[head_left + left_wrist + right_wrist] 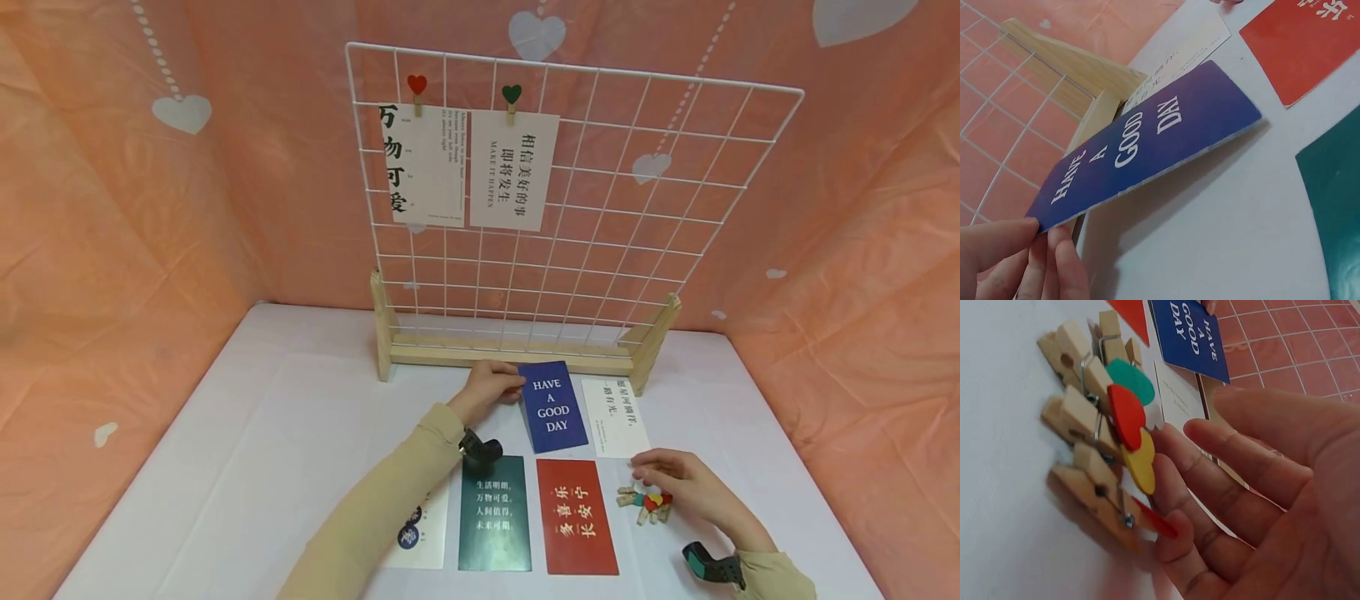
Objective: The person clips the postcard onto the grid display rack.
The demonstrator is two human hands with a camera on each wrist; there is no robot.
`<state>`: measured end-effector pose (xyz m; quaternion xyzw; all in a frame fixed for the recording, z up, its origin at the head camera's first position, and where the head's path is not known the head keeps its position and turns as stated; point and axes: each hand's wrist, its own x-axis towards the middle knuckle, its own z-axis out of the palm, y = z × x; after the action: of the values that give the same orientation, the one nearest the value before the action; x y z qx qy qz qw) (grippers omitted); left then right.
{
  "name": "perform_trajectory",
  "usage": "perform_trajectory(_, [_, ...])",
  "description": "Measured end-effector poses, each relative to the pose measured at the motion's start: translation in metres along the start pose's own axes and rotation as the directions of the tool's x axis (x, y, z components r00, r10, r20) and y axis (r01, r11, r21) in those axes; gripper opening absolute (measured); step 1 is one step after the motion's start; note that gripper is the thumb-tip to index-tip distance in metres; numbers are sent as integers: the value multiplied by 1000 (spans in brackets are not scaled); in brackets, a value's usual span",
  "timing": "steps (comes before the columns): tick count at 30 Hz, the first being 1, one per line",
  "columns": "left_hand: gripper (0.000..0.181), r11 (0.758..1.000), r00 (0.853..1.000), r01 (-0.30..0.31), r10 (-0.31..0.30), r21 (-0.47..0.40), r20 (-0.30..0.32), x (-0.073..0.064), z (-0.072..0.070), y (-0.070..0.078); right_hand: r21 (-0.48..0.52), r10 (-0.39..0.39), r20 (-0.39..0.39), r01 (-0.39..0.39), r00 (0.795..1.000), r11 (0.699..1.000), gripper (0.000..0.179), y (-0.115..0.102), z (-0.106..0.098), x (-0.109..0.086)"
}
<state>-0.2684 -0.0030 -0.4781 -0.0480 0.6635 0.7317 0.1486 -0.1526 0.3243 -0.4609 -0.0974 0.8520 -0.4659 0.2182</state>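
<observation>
My left hand [487, 390] pinches the top left corner of a blue card [553, 408] between thumb and fingers. The card reads "HAVE A GOOD DAY" and is tilted, its near end low over the white table in the left wrist view. At the lower right, my right hand [688, 485] is beside a small cluster of wooden clothespins [647, 505] with coloured hearts. Seen from the right wrist, its fingers are loosely bent, with fingertips right at the red heart [1126, 417] and yellow heart [1141, 464], thumb apart from them.
A white wire grid [600, 183] on a wooden stand [510, 357] stands behind, with two white cards [516, 171] clipped near its top left. A white card [617, 417], a red card [577, 517], a green card [495, 525] and a partly hidden white card [429, 546] lie on the table [247, 433].
</observation>
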Motion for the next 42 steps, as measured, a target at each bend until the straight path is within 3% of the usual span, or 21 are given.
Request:
perform_trajectory(4, [24, 999, 999, 21, -19, -39, 39, 1, -3, 1, 12, 10, 4, -10, 1000, 1000, 35, 0, -1, -1])
perform_trajectory(12, [24, 999, 998, 28, -26, -42, 56, 1, -6, 6, -18, 17, 5, -17, 1000, 1000, 33, 2, -2, -2])
perform_trajectory(20, [22, 999, 999, -5, 7, -40, 50, -3, -13, 15, -57, -11, 18, 12, 1000, 998, 28, 5, -3, 0])
perform_trajectory(27, [21, 995, 994, -97, 98, -39, 43, -7, -17, 27, -87, -9, 24, 11, 1000, 996, 24, 5, -2, 1])
perform_trajectory(42, [27, 988, 992, -90, 100, -129, 72, -21, -28, 47, -122, 33, 1, -33, 999, 992, 19, 0, 3, -2])
